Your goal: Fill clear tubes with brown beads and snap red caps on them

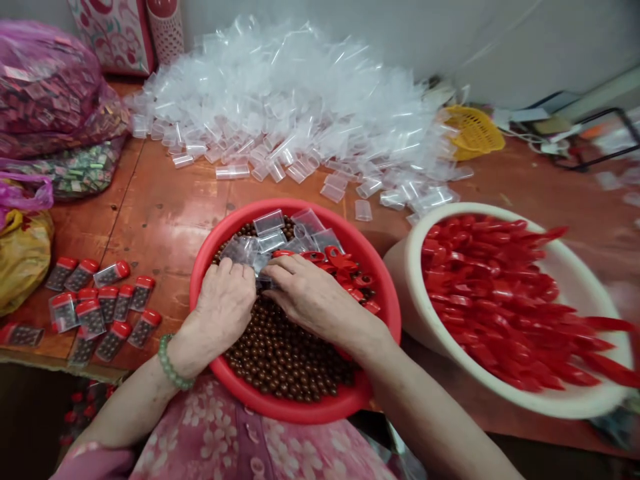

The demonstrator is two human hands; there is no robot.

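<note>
as both our hands (227, 300) (310, 297) pinch one clear vial (261, 275) over the beads (280, 353) in the red basin (200, 267), we judge filling underway; capping from the red caps (345, 263) comes next.

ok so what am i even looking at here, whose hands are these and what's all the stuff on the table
This is one picture from a camera worn on a person's head, looking down at their own two bare hands. There is no machine. The left hand and right hand meet over a red basin of small brown beads, pinching a small clear container between them. More clear containers and some red caps lie in the basin. To the right, a white basin holds many red caps. Behind is a heap of empty clear containers. On the left of the wooden table lie filled, capped containers and bags.
</note>
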